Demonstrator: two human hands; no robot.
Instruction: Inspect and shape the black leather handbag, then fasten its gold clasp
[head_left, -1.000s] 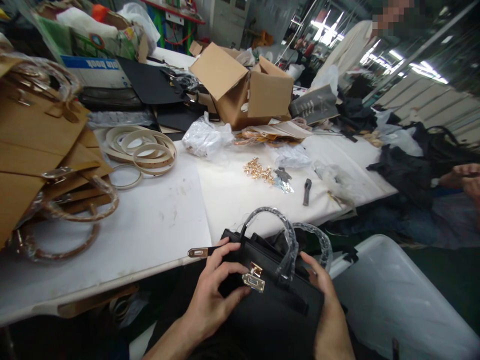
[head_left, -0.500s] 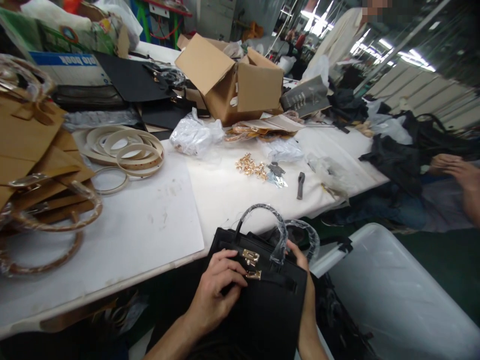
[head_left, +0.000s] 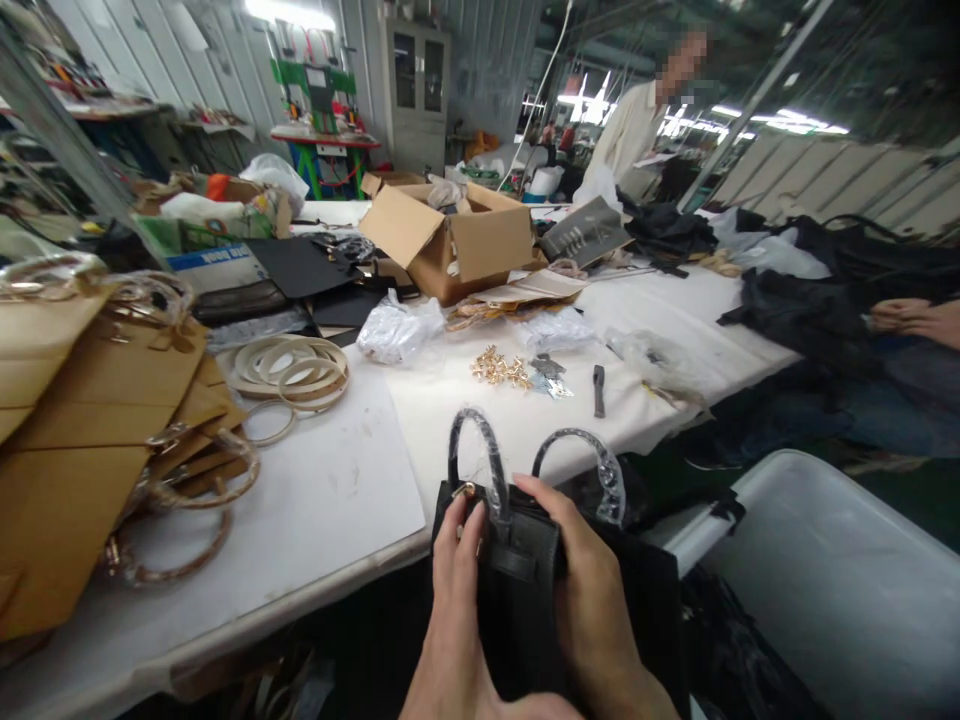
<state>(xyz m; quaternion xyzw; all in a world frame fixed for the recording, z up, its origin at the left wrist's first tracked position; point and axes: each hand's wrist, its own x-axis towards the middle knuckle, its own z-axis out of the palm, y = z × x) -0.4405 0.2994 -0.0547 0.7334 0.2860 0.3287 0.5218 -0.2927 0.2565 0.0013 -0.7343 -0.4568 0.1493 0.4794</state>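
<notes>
A black handbag (head_left: 517, 625) stands upright in front of me below the table edge, its two arched handles wrapped in clear plastic. My left hand (head_left: 454, 600) is at the front left of the bag, its fingers closed against the gold clasp (head_left: 466, 490), which they partly cover. Along the right part of the bag's top, my right hand (head_left: 600, 590) grips the body, with its fingertips near the base of the front handle (head_left: 491, 455). The rear handle (head_left: 585, 440) rises behind that hand. Both thumbs are hard to make out.
On the white table (head_left: 360, 480) lie gold fittings (head_left: 499, 368), a dark grey tool (head_left: 598, 390) and strap coils (head_left: 315, 375). Tan bags (head_left: 97, 430) stand left, an open carton (head_left: 491, 245) behind. A translucent bin (head_left: 847, 560) is at right. Other people are at the right and back.
The view has tilted up and shifted left. The bag has turned, so its front faces more left. My left fingers have moved up over the clasp; my right hand shows more around the bag.
</notes>
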